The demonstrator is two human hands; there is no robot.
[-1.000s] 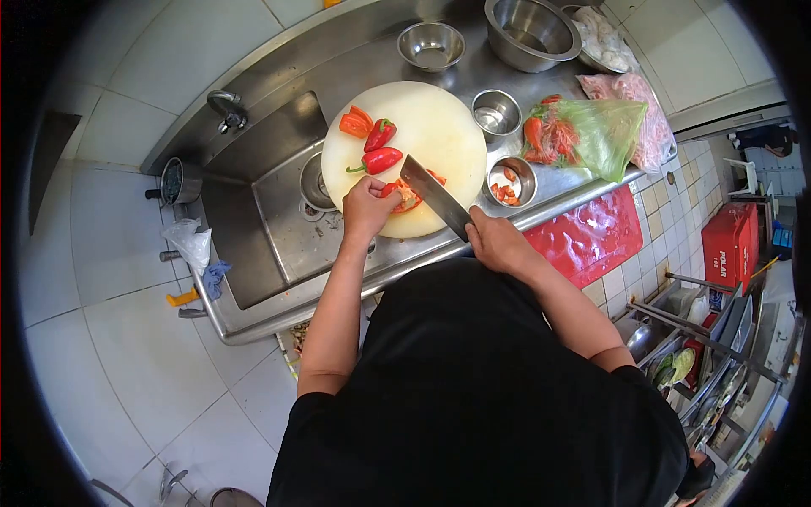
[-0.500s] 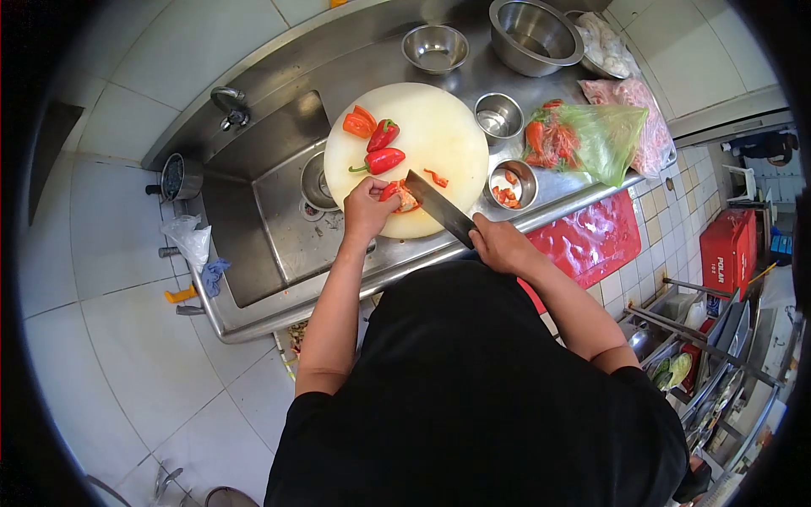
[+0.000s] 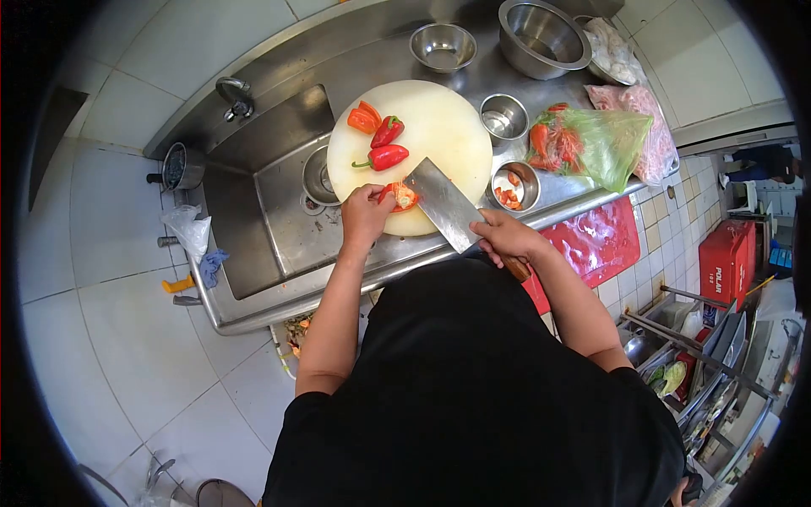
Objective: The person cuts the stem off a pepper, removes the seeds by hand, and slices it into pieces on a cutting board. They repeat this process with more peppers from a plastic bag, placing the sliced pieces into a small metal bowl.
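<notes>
My left hand pinches a cut red pepper piece near the front edge of the round white cutting board. In my right hand is the wooden handle of a cleaver. Its broad blade lies tilted over the board, with the tip just right of the cut piece. Two whole red peppers rest behind my left hand, beside an orange-red pepper piece. To the right of the board, a small steel bowl holds red pepper pieces.
Left of the board is a steel sink with a faucet. Steel bowls stand behind. At the right lie a green bag with peppers and a pink bag. A person is far right.
The cleaver's blade has turned flatter, so its broad side shows, and my right hand has shifted slightly right. The small red strip on the board is now mostly hidden behind the blade.
</notes>
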